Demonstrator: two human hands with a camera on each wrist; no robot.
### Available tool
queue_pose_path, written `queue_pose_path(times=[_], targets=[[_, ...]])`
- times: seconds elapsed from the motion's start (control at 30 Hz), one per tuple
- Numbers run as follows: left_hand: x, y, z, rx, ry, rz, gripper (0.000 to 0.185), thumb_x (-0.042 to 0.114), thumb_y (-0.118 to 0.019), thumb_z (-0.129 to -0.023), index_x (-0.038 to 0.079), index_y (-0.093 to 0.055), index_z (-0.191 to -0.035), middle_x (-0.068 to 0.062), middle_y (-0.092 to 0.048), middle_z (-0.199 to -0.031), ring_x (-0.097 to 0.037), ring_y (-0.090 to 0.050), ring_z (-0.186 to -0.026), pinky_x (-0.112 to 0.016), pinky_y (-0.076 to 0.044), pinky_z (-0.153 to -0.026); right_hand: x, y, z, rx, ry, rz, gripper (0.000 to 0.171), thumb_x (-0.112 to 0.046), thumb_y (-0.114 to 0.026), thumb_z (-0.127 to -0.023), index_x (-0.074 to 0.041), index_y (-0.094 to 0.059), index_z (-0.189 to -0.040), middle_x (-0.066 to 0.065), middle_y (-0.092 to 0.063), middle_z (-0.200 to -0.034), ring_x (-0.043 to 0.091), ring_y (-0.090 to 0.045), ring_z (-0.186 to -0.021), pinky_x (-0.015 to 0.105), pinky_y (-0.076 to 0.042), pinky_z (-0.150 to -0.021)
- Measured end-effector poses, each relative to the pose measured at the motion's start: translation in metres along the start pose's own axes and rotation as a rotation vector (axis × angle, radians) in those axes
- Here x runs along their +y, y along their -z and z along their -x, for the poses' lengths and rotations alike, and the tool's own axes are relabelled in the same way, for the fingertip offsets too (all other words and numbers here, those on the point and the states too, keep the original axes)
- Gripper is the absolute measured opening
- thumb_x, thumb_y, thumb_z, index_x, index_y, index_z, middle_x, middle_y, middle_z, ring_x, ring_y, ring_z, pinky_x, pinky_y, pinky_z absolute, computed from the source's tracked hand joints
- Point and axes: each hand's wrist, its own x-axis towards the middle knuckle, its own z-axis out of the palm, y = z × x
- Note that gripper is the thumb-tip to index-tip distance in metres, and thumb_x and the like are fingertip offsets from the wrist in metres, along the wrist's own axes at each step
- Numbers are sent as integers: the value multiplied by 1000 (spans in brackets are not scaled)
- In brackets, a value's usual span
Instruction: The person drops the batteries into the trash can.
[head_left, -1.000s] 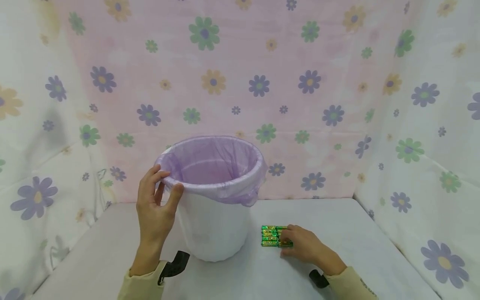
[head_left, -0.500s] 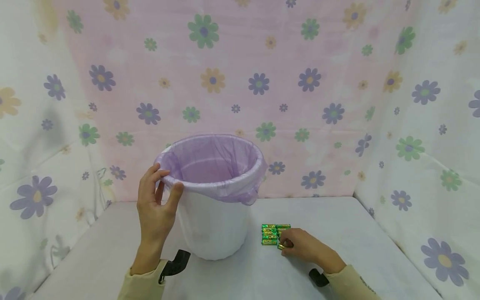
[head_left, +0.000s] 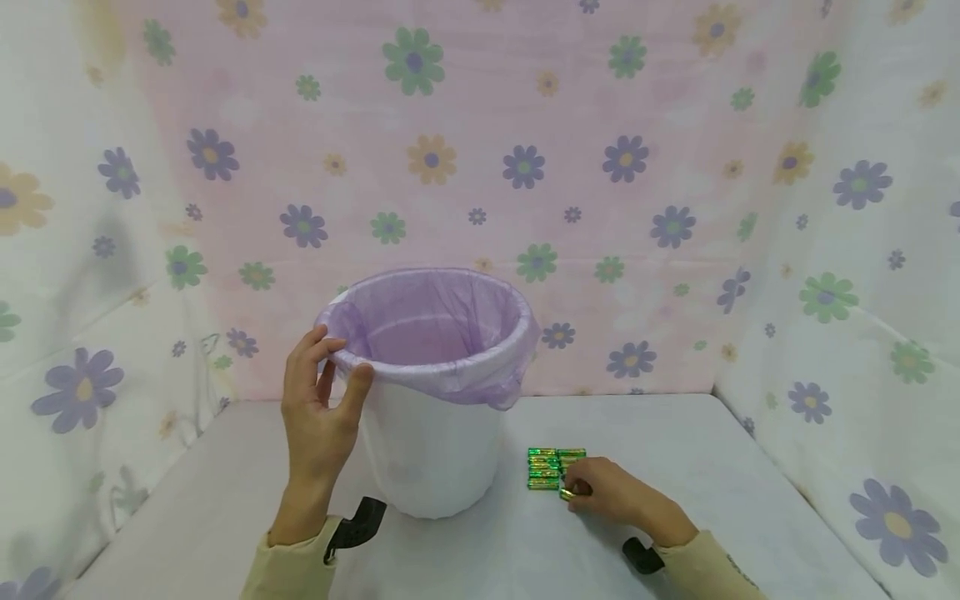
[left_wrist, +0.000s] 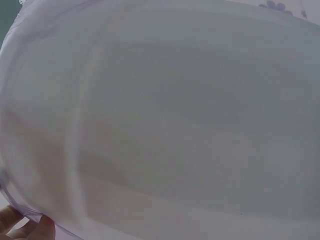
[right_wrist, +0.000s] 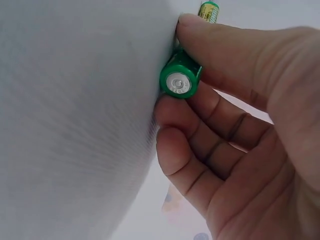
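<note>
A white bin (head_left: 427, 454) lined with a purple bag (head_left: 431, 329) stands on the table. My left hand (head_left: 321, 400) pinches its rim on the left side, thumb outside and fingers over the edge. The bin's wall (left_wrist: 165, 125) fills the left wrist view, with fingertips (left_wrist: 25, 225) at the bottom left. To the bin's right lie several green batteries (head_left: 546, 468) in rows. My right hand (head_left: 603, 492) rests at their near right corner and pinches one green battery (right_wrist: 180, 80) between thumb and fingers. Another battery (right_wrist: 210, 10) shows beyond the thumb.
The table (head_left: 675, 467) is covered in white cloth. Flowered cloth walls (head_left: 600, 208) close in the back and both sides. Bare table lies to the right of the batteries and to the left of the bin.
My right hand has drawn back slightly toward me and closed on one battery at the near edge of the rows. The left hand stays on the bin's rim.
</note>
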Motion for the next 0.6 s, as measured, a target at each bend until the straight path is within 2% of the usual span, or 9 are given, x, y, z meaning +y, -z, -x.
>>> queue_pose_path(times=[0.17,0.4,0.6], targets=[[2,-1,-1,-2,-2,-13,35,-5,-67,-82,-14,-53,-113,-27,-41,-137,-39,-40,-127,-29,-38,-107,-1,6,4,21,16,3,11,-15,-74,-83,-17,-64,-87,-12,-50,-71,2,-44,-65,21,-40,-55],[3,-1,0,-3,2,-20,34,-5,-67,-82,-14,-53,-112,-27,-41,-137,-40,-39,-127,-30,-38,-108,-7,19,8,49,-8,-8,12,-14,-72,-85,-12,-67,-96,-11,-53,-78,4,-47,-69,22,-43,-57],[1,0,0,-5,3,-13,35,-4,-68,-83,-13,-53,-114,-25,-41,-137,-39,-39,-127,-30,-37,-107,-17,35,6,63,21,23,13,-11,-71,-86,-9,-67,-98,-10,-53,-79,6,-48,-70,23,-45,-59]])
